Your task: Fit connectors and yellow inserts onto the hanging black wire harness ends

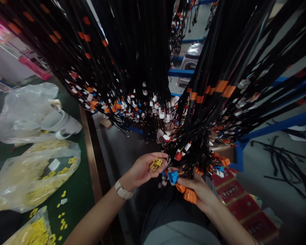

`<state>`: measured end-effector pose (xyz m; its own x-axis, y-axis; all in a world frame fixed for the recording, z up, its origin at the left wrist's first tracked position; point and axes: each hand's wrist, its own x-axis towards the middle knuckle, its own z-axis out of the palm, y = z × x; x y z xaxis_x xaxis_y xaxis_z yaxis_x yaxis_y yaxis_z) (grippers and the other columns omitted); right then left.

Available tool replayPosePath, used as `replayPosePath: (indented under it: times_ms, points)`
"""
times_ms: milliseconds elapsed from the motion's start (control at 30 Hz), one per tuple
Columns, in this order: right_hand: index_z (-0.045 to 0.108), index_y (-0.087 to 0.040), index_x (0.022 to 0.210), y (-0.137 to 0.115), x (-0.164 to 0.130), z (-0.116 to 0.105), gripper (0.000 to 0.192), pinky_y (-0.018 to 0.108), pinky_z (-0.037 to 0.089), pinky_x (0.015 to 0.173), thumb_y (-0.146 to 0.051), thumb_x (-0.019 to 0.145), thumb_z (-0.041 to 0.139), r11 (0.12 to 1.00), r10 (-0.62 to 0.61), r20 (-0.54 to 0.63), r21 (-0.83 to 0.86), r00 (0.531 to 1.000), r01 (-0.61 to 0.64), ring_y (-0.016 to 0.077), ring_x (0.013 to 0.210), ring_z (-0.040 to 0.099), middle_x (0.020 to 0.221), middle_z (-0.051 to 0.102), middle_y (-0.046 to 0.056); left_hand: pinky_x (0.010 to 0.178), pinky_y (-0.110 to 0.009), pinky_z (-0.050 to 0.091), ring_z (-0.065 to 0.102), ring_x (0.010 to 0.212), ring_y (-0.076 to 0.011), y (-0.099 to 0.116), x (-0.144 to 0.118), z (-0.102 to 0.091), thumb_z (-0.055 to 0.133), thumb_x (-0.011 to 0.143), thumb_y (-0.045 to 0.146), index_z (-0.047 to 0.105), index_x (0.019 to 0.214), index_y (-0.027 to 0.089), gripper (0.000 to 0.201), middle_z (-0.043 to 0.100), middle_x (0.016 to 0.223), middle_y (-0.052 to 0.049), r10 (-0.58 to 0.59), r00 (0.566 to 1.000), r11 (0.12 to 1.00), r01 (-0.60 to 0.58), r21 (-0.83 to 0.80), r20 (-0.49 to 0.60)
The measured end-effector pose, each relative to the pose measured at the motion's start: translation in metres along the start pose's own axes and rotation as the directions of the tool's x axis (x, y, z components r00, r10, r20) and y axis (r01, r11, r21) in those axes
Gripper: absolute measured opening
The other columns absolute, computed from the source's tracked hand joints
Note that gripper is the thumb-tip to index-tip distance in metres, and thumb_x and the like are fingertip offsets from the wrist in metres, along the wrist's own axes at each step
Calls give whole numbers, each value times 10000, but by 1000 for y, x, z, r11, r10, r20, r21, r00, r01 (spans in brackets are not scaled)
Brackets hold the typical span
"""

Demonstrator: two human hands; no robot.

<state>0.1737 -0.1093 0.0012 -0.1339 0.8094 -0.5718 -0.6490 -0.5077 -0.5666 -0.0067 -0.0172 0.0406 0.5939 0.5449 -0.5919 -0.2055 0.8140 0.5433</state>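
In my left hand [145, 169], palm turned up, lie a few small yellow plastic clips [156, 164]; the fingers curl round them. My right hand [200, 189] grips connectors at the end of a hanging black wire harness [193, 136]. A blue connector [173, 177] sits at its thumb, and orange connectors [190, 196] hang below. The left fingertips are close to the harness wires; whether they touch cannot be told. A red connector [178, 156] and white ones dangle just above both hands.
Many black harnesses [140, 41] hang ahead, with a blue metal frame [283, 126] behind. At left, a green table [84, 163] bears bags of yellow clips [38, 231] and a white mug [63, 120]. Red boxes [234, 194] and loose black tubing [283, 156] lie at right.
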Motion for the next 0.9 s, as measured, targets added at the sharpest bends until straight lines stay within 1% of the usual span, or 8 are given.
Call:
replayPosePath:
  times_ms: [100,300,400,467,600,667,767,900]
  points:
    - [705,-168,925,2,2,1,370,290,540,735,-164,571,810,1000,-2,-9,8,1000,2,199,761,686,891,734,62,518,-168,401,573,676,-100,-2,2,0,586,775,189,613,1078,88,320,613,911,-107,43,999,999,-43,29,-26]
    - [700,-173,860,6,8,7,295,246,556,651,-204,589,812,996,-3,-127,87,992,14,162,679,681,838,736,38,578,-201,429,623,760,-142,-11,4,-11,652,771,289,613,1050,123,327,633,1023,-134,77,997,994,-79,69,30]
    - [690,-173,844,8,11,9,295,252,564,648,-216,582,818,993,8,-188,121,982,15,169,693,686,833,737,39,569,-202,426,609,714,-123,-17,7,-15,674,751,311,628,995,115,316,641,957,-110,92,996,987,-94,127,21]
    - [684,-180,853,9,13,9,302,260,569,644,-213,584,818,991,12,-212,134,977,17,174,687,689,823,738,39,543,-192,407,570,638,-90,-20,9,-16,697,726,312,635,985,111,334,632,833,-66,104,995,978,-102,183,0]
    - [675,-204,866,10,13,7,307,279,577,641,-196,591,813,988,14,-216,155,976,20,181,678,694,811,739,32,447,-166,303,447,494,-39,-25,9,-14,737,670,313,652,965,106,370,575,643,5,152,988,934,-135,331,-28]
    - [674,-206,865,10,13,6,308,284,580,637,-190,591,812,988,12,-210,152,978,20,182,669,695,806,739,33,474,-172,331,474,524,-50,-26,8,-11,758,635,303,658,953,114,383,610,690,-7,192,981,901,-162,403,-33]
    - [675,-201,860,9,13,7,321,281,582,632,-185,574,819,987,11,-211,159,977,23,178,652,694,805,738,32,596,-212,420,555,639,-97,-28,8,-8,781,592,295,648,930,129,399,644,795,-26,255,966,864,-211,457,-36]
    - [679,-192,853,9,12,10,328,274,580,625,-188,560,826,986,13,-227,165,974,26,177,647,691,802,737,35,609,-214,432,546,614,-87,-32,10,-6,793,568,278,583,859,138,386,611,740,9,288,955,854,-220,472,-76]
